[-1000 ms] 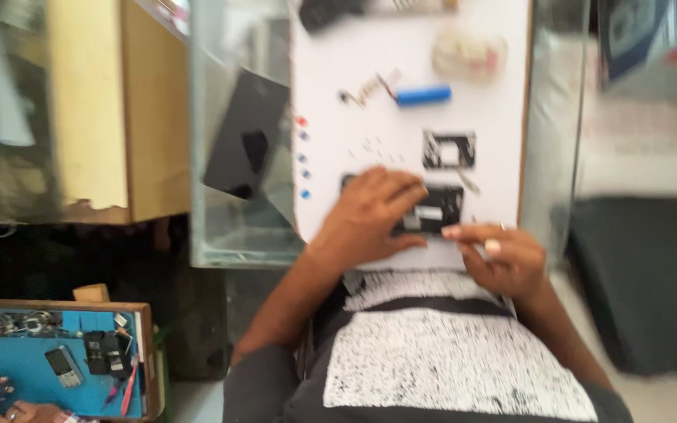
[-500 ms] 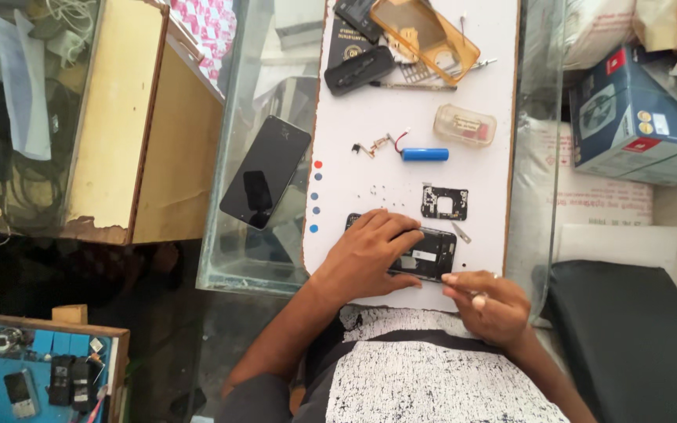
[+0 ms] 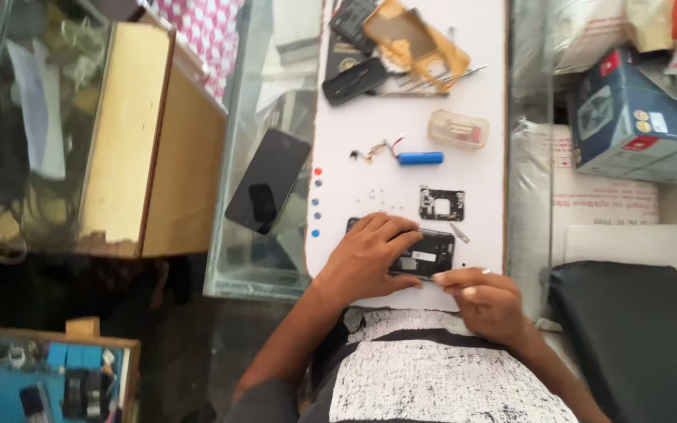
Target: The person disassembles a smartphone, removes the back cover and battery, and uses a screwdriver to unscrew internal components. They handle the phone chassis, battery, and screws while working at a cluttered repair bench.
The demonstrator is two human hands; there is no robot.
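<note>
Single head-worn view, looking straight down, fairly far above the white work mat [image 3: 409, 188], glass counter [image 3: 276, 94]

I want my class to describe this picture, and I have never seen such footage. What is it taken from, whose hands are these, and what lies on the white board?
A camera on the person's head looks straight down. The left hand presses on an opened phone lying on the white board. The right hand is at the phone's near edge, fingertips pinched; whether it holds anything is too small to tell. Farther up lie a small frame part, a blue cell with wires, a clear box and an orange case. A black phone lies on the glass beside.
</note>
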